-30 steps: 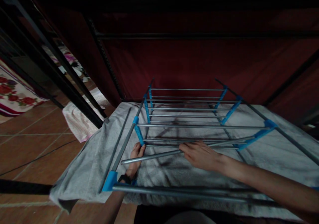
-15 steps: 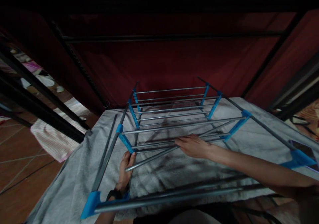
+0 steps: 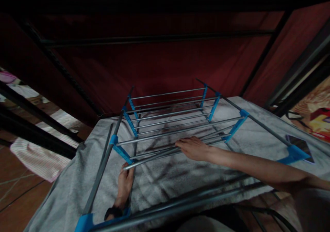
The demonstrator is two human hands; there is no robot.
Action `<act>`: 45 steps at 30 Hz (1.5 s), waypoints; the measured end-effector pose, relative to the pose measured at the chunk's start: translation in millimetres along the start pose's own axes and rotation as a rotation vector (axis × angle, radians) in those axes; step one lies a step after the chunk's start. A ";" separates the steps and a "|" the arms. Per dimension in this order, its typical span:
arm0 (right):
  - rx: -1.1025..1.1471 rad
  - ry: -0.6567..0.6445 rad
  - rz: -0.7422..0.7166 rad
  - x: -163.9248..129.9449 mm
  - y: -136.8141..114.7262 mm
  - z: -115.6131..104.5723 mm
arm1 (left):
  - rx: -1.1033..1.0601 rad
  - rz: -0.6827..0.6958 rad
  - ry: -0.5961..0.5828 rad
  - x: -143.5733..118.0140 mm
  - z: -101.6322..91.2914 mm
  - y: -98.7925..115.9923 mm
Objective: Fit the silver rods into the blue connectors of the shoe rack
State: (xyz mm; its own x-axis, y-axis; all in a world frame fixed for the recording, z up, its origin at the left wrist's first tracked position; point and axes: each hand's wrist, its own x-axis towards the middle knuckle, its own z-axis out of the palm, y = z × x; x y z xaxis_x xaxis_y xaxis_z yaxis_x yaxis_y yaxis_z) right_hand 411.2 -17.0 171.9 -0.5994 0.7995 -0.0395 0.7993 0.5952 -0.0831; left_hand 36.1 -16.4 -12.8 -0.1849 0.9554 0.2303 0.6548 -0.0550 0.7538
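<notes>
A rack frame of grey metal tubes and blue plastic brackets, which looks like a shoe rack, lies on a grey blanket (image 3: 180, 172). My right hand (image 3: 192, 147) is closed over a loose metal tube (image 3: 148, 159) that slants across the nearest pair of crossbars. The tube's left end lies just over my left hand (image 3: 125, 184). That hand has its fingers around the lower end of the near-left blue bracket (image 3: 122, 153), beside a side tube; its fingertips are partly hidden by the tube. A dark band is on my left wrist.
A blue corner piece (image 3: 297, 153) sits at the right, beside a phone (image 3: 301, 146) on the blanket. Long tubes (image 3: 180, 206) run across the near side. Black metal bars (image 3: 38, 130) stand at left, and a dark red panel (image 3: 165, 67) rises behind the rack.
My right hand has brought the loose tube closer to the near crossbars, its left end now nearer the left bracket. My left hand stays at that bracket. The view has turned slightly right.
</notes>
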 end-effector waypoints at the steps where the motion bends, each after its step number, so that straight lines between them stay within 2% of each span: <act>1: 0.021 -0.007 0.005 0.4 -0.4 -0.4 | 0.000 -0.011 0.000 0.0 0.1 -0.8; 4: 0.037 0.007 -0.014 1.3 -6.4 -3.9 | -0.009 -0.019 -0.002 0.2 0.1 -2.0; 8: 0.020 0.026 -0.127 1.2 -22.1 -7.3 | -0.004 -0.001 0.008 -0.1 -1.0 0.0; 13: -0.040 0.066 -0.192 1.2 -34.6 -2.3 | 0.031 0.030 -0.023 -0.7 -2.8 4.1; 22: -0.043 0.036 -0.140 2.4 -30.1 1.5 | 0.012 0.022 -0.026 3.1 -3.8 1.4; 28: -0.048 0.025 -0.161 1.5 -30.0 2.3 | 0.030 0.051 -0.008 1.0 -3.7 5.5; 36: -0.101 0.038 -0.234 -0.6 -29.8 7.8 | 0.041 0.077 -0.031 -2.0 -6.1 8.1; 40: -0.126 0.043 -0.225 -1.4 -29.1 11.5 | 0.044 0.087 -0.060 -3.6 -5.9 7.1; 45: -0.095 0.011 -0.243 -3.8 -28.6 14.2 | 0.044 0.094 0.004 -2.2 -2.7 5.3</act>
State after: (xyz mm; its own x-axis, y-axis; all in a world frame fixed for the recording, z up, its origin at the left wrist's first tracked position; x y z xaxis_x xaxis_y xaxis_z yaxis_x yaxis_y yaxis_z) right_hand 390.0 -38.3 160.3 -0.7740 0.6329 -0.0193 0.6329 0.7742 0.0048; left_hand 38.0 -19.6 -7.7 -0.1237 0.9454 0.3015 0.7007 -0.1320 0.7012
